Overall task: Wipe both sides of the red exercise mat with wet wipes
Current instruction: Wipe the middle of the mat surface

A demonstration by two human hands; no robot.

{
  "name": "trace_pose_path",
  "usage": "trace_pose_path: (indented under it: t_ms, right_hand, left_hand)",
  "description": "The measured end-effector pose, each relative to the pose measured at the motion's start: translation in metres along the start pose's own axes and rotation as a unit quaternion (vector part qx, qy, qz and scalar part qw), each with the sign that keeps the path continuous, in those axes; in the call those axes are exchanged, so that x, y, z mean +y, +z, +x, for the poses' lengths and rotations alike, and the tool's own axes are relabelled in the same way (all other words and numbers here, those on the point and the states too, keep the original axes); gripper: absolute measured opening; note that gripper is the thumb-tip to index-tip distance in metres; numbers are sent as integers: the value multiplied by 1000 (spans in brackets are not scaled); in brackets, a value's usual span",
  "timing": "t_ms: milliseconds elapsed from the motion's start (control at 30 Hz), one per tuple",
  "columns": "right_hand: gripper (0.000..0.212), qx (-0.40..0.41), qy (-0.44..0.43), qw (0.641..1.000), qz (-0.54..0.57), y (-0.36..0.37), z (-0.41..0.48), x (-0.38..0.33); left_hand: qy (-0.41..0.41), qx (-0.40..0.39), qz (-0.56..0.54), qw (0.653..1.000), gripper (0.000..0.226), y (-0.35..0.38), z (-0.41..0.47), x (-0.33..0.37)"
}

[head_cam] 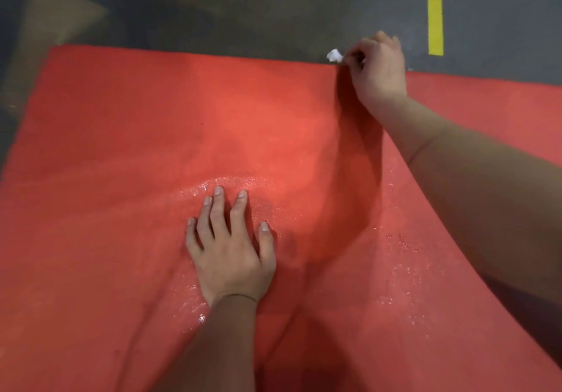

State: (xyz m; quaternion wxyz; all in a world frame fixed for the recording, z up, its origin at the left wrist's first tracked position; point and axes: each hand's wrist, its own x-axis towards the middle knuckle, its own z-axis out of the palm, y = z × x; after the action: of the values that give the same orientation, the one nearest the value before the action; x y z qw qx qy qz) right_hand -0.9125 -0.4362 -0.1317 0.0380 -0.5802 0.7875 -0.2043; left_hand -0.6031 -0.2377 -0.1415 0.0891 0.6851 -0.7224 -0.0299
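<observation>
The mat [121, 148] is spread on the floor [273, 20] under both hands, which are held well apart. The left hand [231, 251] is laid flat on it, fingers straight and spread, with a wet sheen [237, 183] showing just beyond the fingertips and back past the wrist. The right hand [378, 69] is reached out to the mat's far edge, its fingers curled round a bunched white wipe [334, 55] that sticks out on the side nearer the left hand; whether the edge itself is also caught in that grip cannot be told. A soft ridge is seen in the mat between the two arms. The far edge is judged to be the stretch in hand. It would be done well if the mat were pinned firmly by the flat left hand so that the ridge is smoothed, the wipe were opened to a fresher face, and overlapping strokes were drawn along the edge toward the dry part left of the left hand. Whether the other face has been wiped cannot be told
</observation>
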Motion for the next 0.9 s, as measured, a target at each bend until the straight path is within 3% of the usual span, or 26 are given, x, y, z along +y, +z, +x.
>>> trace_pose_path:
  t_ms: [100,200,300,433,700,900]
  right_hand:
    - [23,9,-1,1000,28,-6,-14,3]
    - [16,4,-95,991,93,-20,-72,1]
    - [14,-42,-182,980,70,-28,-88,7]
    - [15,-6,-68,995,68,-26,-63,11]
    - [9,-118,-186,967,131,-42,-175,-9]
    - [9,-76,-73,989,103,-45,-161,-11]
  left_hand:
    - [1,0,3,1000,58,0,1,0]
    - [5,6,2,1000,59,0,1,-1]
    - [6,2,9,1000,59,1,1,-1]
    - [3,2,9,1000,58,0,0,-1]
    - [2,-8,-7,1000,61,-2,1,0]
    - [10,-8,-13,1000,61,-4,1,-2]
